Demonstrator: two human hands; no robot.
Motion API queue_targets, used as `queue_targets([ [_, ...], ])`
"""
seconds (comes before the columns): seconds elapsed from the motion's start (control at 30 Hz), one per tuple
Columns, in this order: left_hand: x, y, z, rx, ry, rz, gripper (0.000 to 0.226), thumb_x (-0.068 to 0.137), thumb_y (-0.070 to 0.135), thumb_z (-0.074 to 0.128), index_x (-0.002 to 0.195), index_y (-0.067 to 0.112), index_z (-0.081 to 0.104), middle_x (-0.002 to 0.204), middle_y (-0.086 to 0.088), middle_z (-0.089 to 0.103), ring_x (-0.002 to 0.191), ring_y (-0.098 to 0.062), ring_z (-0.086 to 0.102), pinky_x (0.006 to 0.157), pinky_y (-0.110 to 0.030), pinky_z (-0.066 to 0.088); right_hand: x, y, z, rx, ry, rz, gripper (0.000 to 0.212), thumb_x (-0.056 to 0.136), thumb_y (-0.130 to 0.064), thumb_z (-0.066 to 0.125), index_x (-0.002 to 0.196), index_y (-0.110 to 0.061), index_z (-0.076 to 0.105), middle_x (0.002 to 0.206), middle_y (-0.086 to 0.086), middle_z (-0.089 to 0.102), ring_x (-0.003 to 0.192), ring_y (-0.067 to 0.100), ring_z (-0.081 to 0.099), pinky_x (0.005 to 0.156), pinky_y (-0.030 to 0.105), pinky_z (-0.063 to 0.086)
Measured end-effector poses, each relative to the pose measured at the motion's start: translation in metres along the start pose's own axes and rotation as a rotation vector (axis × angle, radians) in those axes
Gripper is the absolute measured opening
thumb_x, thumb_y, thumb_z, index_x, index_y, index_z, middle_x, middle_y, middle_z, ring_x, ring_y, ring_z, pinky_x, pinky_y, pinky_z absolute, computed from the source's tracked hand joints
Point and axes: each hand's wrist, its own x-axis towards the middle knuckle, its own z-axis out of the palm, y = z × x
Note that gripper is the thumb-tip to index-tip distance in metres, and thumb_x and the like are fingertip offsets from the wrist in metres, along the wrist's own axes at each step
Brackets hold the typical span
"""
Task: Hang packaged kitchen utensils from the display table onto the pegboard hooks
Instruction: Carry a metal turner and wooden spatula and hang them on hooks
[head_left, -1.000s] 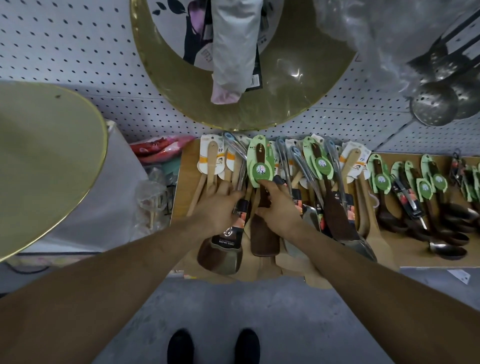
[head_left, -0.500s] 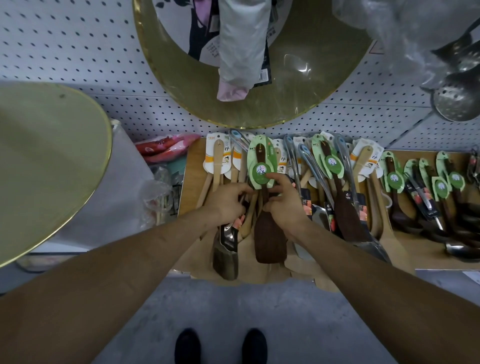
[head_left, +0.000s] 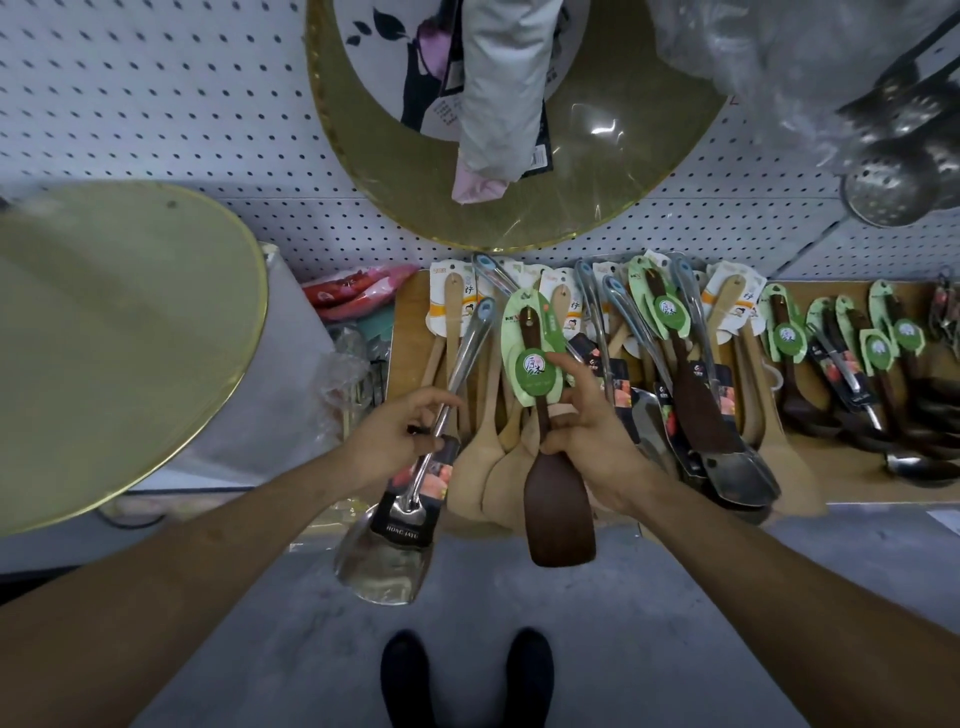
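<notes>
Left hand (head_left: 397, 439): fingers are curled round the shaft of a steel spatula (head_left: 382, 566), just above its black label sleeve.
Steel spatula: it is held tilted. The blade lies below the left hand, past the table edge and over the floor. The handle tip runs up and to the right of that hand.
Right hand (head_left: 589, 434): thumb and fingers are closed on the neck of a dark wooden spatula (head_left: 558, 512). The forefinger is laid against its green card (head_left: 530, 364).
Dark wooden spatula: the blade hangs below the right hand, and the card stands above it.
Between the hands: pale wooden spatulas (head_left: 485, 467) are laid on the display table (head_left: 410, 332).
Right of the right hand: more carded utensils (head_left: 691, 395) are piled on the table.
Above both hands: the pegboard (head_left: 156, 104) is seen, with a gold-rimmed round board (head_left: 597, 171) hung on it.
</notes>
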Motion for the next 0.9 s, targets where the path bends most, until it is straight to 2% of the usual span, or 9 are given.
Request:
queue_targets([
  [0.17, -0.03, 0.008, -0.012, -0.003, -0.018, 0.123, 0.075, 0.093, 0.001, 0.078, 0.151, 0.042, 0.053, 0.081, -0.003, 0.05, 0.079, -0.019, 0.057, 0.083, -0.046, 0.055, -0.032, -0.002, 0.007, 0.091, -0.05, -0.012, 0.111, 0.068, 0.032, 0.053, 0.149, -0.044, 0.047, 0.101, 0.004, 0.078, 0.089, 0.026, 0.074, 0.062, 0.032, 0.056],
  [0.3, -0.059, 0.025, -0.018, -0.047, 0.026, 0.24, 0.063, 0.098, 0.008, 0.076, 0.141, 0.051, 0.058, 0.075, -0.01, 0.05, 0.072, -0.014, 0.057, 0.074, -0.02, 0.05, -0.065, -0.015, 0.016, 0.167, -0.034, -0.072, 0.1, 0.075, 0.033, 0.056, 0.142, -0.042, 0.052, 0.108, 0.005, 0.076, 0.086, 0.021, 0.072, 0.068, 0.036, 0.058],
  [0.37, -0.073, 0.037, -0.019, -0.037, 0.017, 0.272, 0.061, 0.098, 0.009, 0.076, 0.141, 0.049, 0.058, 0.077, -0.001, 0.055, 0.073, -0.009, 0.059, 0.078, -0.014, 0.05, -0.085, -0.026, 0.02, 0.221, -0.008, -0.111, 0.086, 0.086, 0.028, 0.06, 0.14, -0.039, 0.054, 0.121, 0.016, 0.07, 0.089, 0.022, 0.071, 0.071, 0.037, 0.06],
  [0.43, -0.086, 0.05, -0.018, -0.027, -0.004, 0.27, 0.061, 0.098, 0.011, 0.076, 0.141, 0.049, 0.058, 0.084, 0.009, 0.062, 0.074, -0.009, 0.062, 0.075, -0.02, 0.051, -0.107, -0.038, 0.023, 0.241, 0.03, -0.157, 0.07, 0.097, 0.018, 0.061, 0.142, -0.035, 0.054, 0.129, 0.02, 0.066, 0.094, 0.022, 0.071, 0.076, 0.038, 0.062],
  [0.5, -0.1, 0.064, -0.016, -0.011, -0.012, 0.265, 0.063, 0.097, 0.013, 0.077, 0.143, 0.051, 0.055, 0.091, -0.006, 0.065, 0.074, -0.022, 0.064, 0.073, -0.033, 0.053, -0.13, -0.046, 0.023, 0.233, 0.079, -0.202, 0.061, 0.104, 0.014, 0.055, 0.146, -0.03, 0.052, 0.132, 0.021, 0.062, 0.091, 0.022, 0.07, 0.08, 0.039, 0.062],
  [0.63, -0.127, 0.1, -0.008, 0.05, -0.016, 0.322, 0.071, 0.096, 0.015, 0.078, 0.149, 0.051, 0.046, 0.104, 0.016, 0.069, 0.088, -0.013, 0.072, 0.088, -0.051, 0.063, -0.179, -0.063, 0.019, 0.215, 0.194, -0.27, 0.059, 0.106, 0.014, 0.05, 0.146, -0.029, 0.053, 0.124, 0.016, 0.066, 0.09, 0.026, 0.066, 0.085, 0.049, 0.063],
  [0.7, -0.137, 0.122, -0.002, 0.033, -0.014, 0.342, 0.08, 0.095, 0.015, 0.08, 0.152, 0.053, 0.039, 0.105, 0.01, 0.072, 0.092, -0.015, 0.073, 0.091, -0.057, 0.061, -0.203, -0.075, 0.013, 0.227, 0.248, -0.312, 0.063, 0.105, 0.014, 0.052, 0.142, -0.037, 0.055, 0.12, 0.012, 0.068, 0.093, 0.029, 0.068, 0.088, 0.055, 0.064],
  [0.8, -0.151, 0.16, 0.011, -0.044, 0.002, 0.392, 0.098, 0.093, 0.013, 0.082, 0.159, 0.058, 0.026, 0.101, -0.007, 0.067, 0.097, -0.02, 0.072, 0.097, -0.051, 0.058, -0.238, -0.099, 0.001, 0.248, 0.325, -0.383, 0.072, 0.104, 0.012, 0.055, 0.147, -0.046, 0.051, 0.131, 0.008, 0.068, 0.107, 0.028, 0.072, 0.086, 0.049, 0.065],
  [0.9, -0.165, 0.201, 0.034, -0.07, 0.001, 0.426, 0.101, 0.093, 0.026, 0.083, 0.159, 0.066, 0.018, 0.122, 0.0, 0.067, 0.11, -0.006, 0.068, 0.1, -0.04, 0.053, -0.272, -0.12, -0.02, 0.256, 0.424, -0.458, 0.081, 0.103, 0.014, 0.056, 0.156, -0.047, 0.042, 0.138, 0.003, 0.067, 0.116, 0.03, 0.071, 0.092, 0.051, 0.062],
])
